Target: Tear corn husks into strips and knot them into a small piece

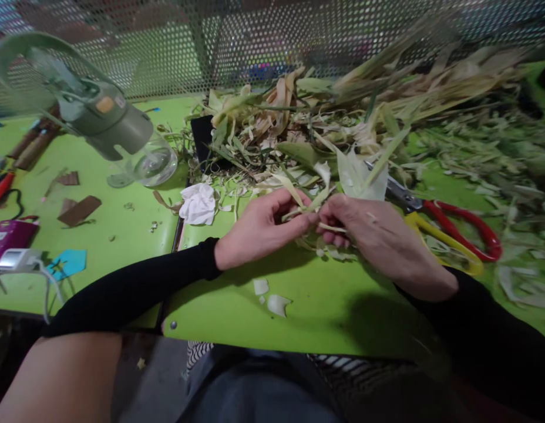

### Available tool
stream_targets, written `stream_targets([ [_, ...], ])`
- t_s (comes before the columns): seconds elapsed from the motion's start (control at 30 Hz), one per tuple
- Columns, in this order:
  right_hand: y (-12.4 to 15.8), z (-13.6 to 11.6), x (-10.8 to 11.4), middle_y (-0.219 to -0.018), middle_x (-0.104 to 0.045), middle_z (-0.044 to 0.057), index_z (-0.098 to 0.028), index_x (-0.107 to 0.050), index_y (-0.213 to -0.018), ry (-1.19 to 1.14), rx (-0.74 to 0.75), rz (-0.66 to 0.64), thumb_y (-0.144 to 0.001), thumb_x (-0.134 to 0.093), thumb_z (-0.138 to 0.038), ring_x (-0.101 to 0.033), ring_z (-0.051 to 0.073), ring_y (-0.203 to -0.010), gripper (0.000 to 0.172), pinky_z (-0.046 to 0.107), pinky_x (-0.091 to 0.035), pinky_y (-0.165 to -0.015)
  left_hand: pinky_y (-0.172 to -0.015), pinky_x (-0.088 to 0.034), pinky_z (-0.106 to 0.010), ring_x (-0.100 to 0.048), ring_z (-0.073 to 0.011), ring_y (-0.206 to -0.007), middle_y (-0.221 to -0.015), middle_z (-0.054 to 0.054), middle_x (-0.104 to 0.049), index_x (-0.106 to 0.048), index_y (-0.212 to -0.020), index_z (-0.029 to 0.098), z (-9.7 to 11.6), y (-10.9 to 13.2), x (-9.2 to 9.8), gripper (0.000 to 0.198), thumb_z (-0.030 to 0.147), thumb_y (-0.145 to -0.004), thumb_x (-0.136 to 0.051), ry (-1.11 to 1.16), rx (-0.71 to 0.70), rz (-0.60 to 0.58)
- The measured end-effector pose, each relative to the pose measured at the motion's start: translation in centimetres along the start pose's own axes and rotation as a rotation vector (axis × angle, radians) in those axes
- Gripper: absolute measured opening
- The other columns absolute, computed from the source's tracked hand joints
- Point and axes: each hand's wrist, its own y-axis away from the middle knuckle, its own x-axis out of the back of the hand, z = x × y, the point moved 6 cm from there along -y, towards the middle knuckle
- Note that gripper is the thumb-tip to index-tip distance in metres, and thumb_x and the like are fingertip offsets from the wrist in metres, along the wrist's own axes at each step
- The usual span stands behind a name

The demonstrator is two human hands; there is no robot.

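Pale green corn husk strips are pinched between my two hands above the green table. My left hand closes thumb and fingers on the strips from the left. From the right, my right hand grips them with curled fingers, close to the left thumb. A broad pale husk leaf stands up behind the right hand. Scissors with red and yellow handles lie beside the right wrist, blades pointing away. Small husk scraps rest on the table in front of me.
A heap of husks spreads across the back, before a perforated metal screen. At left are a clear bottle with green lid, crumpled tissue, a purple box and a cable. A black phone-like slab leans by the heap.
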Motion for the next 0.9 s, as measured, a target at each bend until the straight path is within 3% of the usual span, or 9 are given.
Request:
stream_targets([
  [0.13,0.2,-1.8,0.3,-0.055,-0.046,-0.003,-0.022,-0.052,-0.06,0.158,0.128,-0.179,-0.09,-0.056,-0.084,-0.04,0.01,-0.051,0.069,0.029,-0.031,-0.048,-0.055,-0.039,-0.023,-0.049,-0.0076,-0.06,-0.069,0.005,-0.053,-0.057,-0.097,0.018,0.4,-0.1,0.4,0.047,0.062,-0.089,-0.073,-0.034,0.002,-0.036],
  [0.33,0.6,-2.7,1.7,-0.048,-0.046,-0.002,-0.023,-0.048,-0.053,0.312,0.226,-0.247,-0.094,-0.048,-0.084,-0.04,0.012,-0.046,0.073,0.031,-0.029,-0.047,-0.06,-0.044,-0.021,-0.056,-0.0077,-0.067,-0.076,0.003,-0.055,-0.056,-0.086,0.018,1.8,-0.4,0.4,0.039,0.054,-0.094,-0.07,-0.039,-0.069,-0.163],
  [0.4,0.2,-2.2,2.1,-0.052,-0.051,-0.001,-0.023,-0.052,-0.058,0.399,0.208,-0.184,-0.097,-0.045,-0.082,-0.043,0.013,-0.048,0.07,0.032,-0.033,-0.05,-0.064,-0.048,-0.022,-0.059,-0.0081,-0.07,-0.08,0.002,-0.057,-0.056,-0.09,0.017,1.6,-0.6,0.7,0.035,0.048,-0.094,-0.071,-0.018,-0.055,-0.148],
  [0.43,0.0,-2.1,2.4,-0.059,-0.058,0.002,-0.023,-0.058,-0.064,0.468,0.216,-0.088,-0.098,-0.045,-0.079,-0.049,0.015,-0.054,0.067,0.033,-0.037,-0.054,-0.065,-0.05,-0.022,-0.06,-0.0082,-0.07,-0.081,0.002,-0.058,-0.056,-0.093,0.017,1.4,-0.7,0.8,0.031,0.044,-0.094,-0.071,-0.007,-0.033,-0.131],
  [0.5,-0.1,-2.3,3.2,-0.085,-0.074,0.009,-0.022,-0.069,-0.086,0.601,0.293,0.155,-0.1,-0.049,-0.074,-0.064,0.023,-0.076,0.057,0.037,-0.047,-0.07,-0.07,-0.053,-0.023,-0.063,-0.0086,-0.073,-0.083,0.002,-0.061,-0.054,-0.103,0.018,0.7,-0.9,1.1,0.021,0.033,-0.095,-0.067,0.022,0.02,-0.094],
  [0.57,0.1,-2.5,3.1,-0.106,-0.078,0.014,-0.022,-0.074,-0.102,0.633,0.356,0.27,-0.102,-0.05,-0.067,-0.068,0.029,-0.098,0.05,0.042,-0.05,-0.086,-0.076,-0.055,-0.024,-0.065,-0.0093,-0.078,-0.085,0.001,-0.065,-0.053,-0.11,0.018,0.3,-0.9,1.0,0.017,0.025,-0.096,-0.061,0.055,0.053,-0.097],
  [0.63,0.0,-2.1,2.5,-0.111,-0.078,0.012,-0.025,-0.076,-0.105,0.54,0.322,0.222,-0.105,-0.049,-0.061,-0.07,0.031,-0.103,0.046,0.045,-0.051,-0.09,-0.079,-0.055,-0.025,-0.067,-0.01,-0.081,-0.086,-0.001,-0.067,-0.054,-0.106,0.017,0.2,-0.8,0.5,0.013,0.025,-0.097,-0.059,0.078,0.047,-0.143],
  [0.8,-0.1,-0.6,1.5,-0.099,-0.079,0.006,-0.027,-0.079,-0.114,0.217,0.082,0.155,-0.097,-0.063,-0.062,-0.069,0.024,-0.082,0.042,0.038,-0.052,-0.071,-0.076,-0.054,-0.026,-0.066,-0.0105,-0.079,-0.085,-0.001,-0.067,-0.058,-0.099,0.016,0.2,-0.5,-0.5,0.035,0.046,-0.093,-0.074,0.086,0.032,-0.211],
  [0.9,-0.3,-1.0,1.5,-0.09,-0.077,0.005,-0.024,-0.078,-0.097,0.223,0.131,0.102,-0.096,-0.063,-0.061,-0.066,0.021,-0.079,0.04,0.035,-0.05,-0.07,-0.074,-0.054,-0.025,-0.065,-0.0096,-0.076,-0.084,-0.002,-0.068,-0.058,-0.098,0.016,0.2,-0.4,-0.7,0.04,0.054,-0.095,-0.07,0.116,0.04,-0.244],
])
